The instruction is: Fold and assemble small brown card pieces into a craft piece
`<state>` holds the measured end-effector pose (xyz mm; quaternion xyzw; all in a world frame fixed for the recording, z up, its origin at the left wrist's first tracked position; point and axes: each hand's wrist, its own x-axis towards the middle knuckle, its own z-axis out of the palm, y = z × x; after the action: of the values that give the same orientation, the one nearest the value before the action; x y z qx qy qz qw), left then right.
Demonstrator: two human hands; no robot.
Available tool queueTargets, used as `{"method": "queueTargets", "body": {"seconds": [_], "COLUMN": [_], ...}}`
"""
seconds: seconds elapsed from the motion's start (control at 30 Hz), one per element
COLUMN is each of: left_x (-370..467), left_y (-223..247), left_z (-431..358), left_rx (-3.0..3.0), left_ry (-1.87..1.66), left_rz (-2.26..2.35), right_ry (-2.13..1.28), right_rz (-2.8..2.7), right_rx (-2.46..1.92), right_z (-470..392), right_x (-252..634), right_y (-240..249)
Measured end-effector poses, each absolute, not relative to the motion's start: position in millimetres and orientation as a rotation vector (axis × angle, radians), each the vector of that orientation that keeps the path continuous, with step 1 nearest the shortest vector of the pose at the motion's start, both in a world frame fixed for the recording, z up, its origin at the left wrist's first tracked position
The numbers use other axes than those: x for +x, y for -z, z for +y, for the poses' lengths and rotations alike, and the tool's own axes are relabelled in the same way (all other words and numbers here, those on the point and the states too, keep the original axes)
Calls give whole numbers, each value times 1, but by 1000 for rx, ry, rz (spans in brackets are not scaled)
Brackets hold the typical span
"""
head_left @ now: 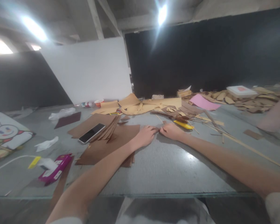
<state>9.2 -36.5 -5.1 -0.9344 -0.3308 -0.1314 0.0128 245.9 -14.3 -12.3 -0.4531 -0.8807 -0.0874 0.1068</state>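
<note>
My left hand (146, 136) and my right hand (171, 131) meet over the middle of the table, fingers bent and fingertips almost touching. Both are closed in a pinch; whatever sits between the fingertips is too small and blurred to name. Under my left wrist lie brown sheets (98, 152), leather-like or card. Next to them is a fanned stack of brown pieces (108, 132) with a phone (91, 133) on top. Just beyond my right hand lies a yellow utility knife (184, 125), among thin strips and brown scraps (170, 113).
Tan offcuts (140, 107) spread along the back. At right are a pink sheet (205, 102), a white box (241, 91) on piled scraps and a long thin strip (252, 148). A purple power strip (56, 169) with a plugged-in cable and crumpled tissue (46, 144) lie left.
</note>
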Motion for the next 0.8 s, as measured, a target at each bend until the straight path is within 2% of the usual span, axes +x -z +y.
{"method": "queueTargets", "body": {"seconds": [0.33, 0.8], "left_x": [10, 9], "left_y": [6, 3], "left_z": [-37, -40], "left_rx": [-2898, -2903], "left_ry": [405, 423], "left_rz": [-1050, -1053], "right_ry": [403, 306], "right_rz": [-2485, -2518], "right_rx": [-1507, -1333], "right_z": [-13, -9], "right_x": [246, 249], "right_y": [16, 17]}}
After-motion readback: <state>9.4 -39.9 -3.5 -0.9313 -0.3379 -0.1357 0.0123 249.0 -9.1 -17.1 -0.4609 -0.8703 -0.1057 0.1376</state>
